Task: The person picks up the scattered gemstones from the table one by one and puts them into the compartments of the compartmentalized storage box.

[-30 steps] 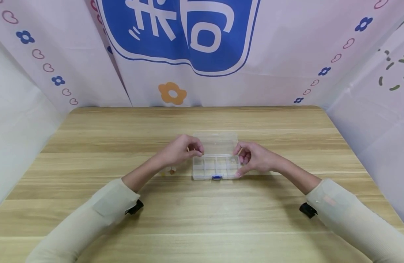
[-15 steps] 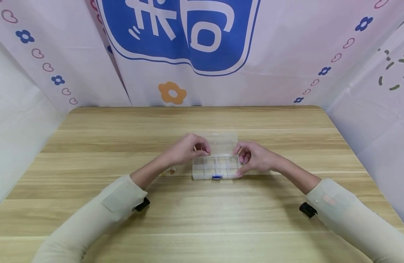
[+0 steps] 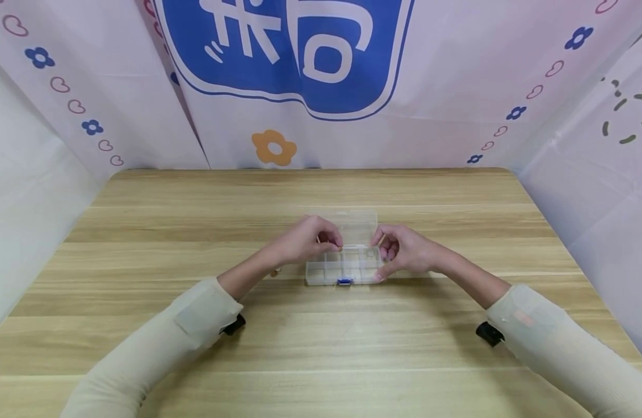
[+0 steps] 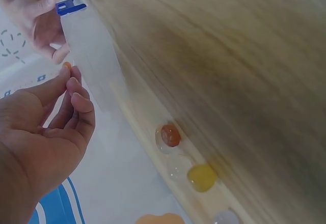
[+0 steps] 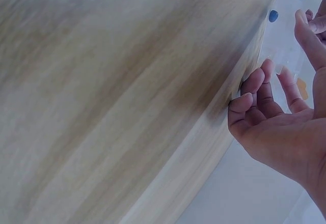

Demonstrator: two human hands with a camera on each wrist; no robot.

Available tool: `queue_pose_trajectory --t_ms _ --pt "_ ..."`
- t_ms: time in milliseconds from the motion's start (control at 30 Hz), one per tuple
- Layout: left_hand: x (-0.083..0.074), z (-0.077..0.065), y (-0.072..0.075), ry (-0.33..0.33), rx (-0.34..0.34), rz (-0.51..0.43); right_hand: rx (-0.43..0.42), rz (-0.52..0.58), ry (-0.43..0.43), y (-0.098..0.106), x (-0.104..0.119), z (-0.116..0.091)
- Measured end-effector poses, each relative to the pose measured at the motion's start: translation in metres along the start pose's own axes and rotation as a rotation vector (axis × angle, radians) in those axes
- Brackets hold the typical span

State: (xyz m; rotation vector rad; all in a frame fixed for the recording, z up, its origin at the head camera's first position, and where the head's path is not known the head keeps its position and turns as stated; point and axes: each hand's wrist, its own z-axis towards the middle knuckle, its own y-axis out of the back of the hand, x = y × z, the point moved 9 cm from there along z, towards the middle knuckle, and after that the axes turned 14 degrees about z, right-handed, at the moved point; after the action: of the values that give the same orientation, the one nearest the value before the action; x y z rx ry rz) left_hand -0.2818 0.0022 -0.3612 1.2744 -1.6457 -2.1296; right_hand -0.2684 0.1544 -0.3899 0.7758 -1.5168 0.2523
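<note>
A clear plastic compartment box [image 3: 352, 273] stands on the table with its transparent lid [image 3: 359, 223] folded back. My left hand [image 3: 315, 239] hovers over its back row of compartments, pinching a small orange bead-like piece [image 4: 67, 65] between thumb and fingertip. At the right end, my right hand [image 3: 406, 251] holds the box, thumb at the front corner and index finger at the back corner. A blue latch [image 3: 344, 281] sits on the front wall. Through the wall in the right wrist view shows a dark blue piece [image 5: 273, 16]. The left hand partly covers the back-left compartments.
Left of the box, small glossy pieces lie on the wooden table [image 3: 321, 348]: a reddish-brown one [image 4: 170, 135], a yellow one [image 4: 202, 177], a clear one [image 4: 175, 167] and a pale one [image 4: 226, 217]. Printed cloth [image 3: 404, 139] hangs behind the table.
My left hand has moved right along the back row with the orange bead-like piece. Its forearm now covers more of the loose pieces. The right hand and the box have stayed put.
</note>
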Motion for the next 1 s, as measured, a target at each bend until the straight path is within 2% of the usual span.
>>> queue_pose_trajectory --t_ms 400,1000 --pt "-0.007 0.007 -0.002 -0.023 -0.013 0.058 0.000 -0.001 -0.002 0.000 0.000 0.000" --pt "-0.012 0.015 -0.006 -0.052 -0.024 0.067 0.000 -0.006 -0.013 0.000 0.000 -0.001"
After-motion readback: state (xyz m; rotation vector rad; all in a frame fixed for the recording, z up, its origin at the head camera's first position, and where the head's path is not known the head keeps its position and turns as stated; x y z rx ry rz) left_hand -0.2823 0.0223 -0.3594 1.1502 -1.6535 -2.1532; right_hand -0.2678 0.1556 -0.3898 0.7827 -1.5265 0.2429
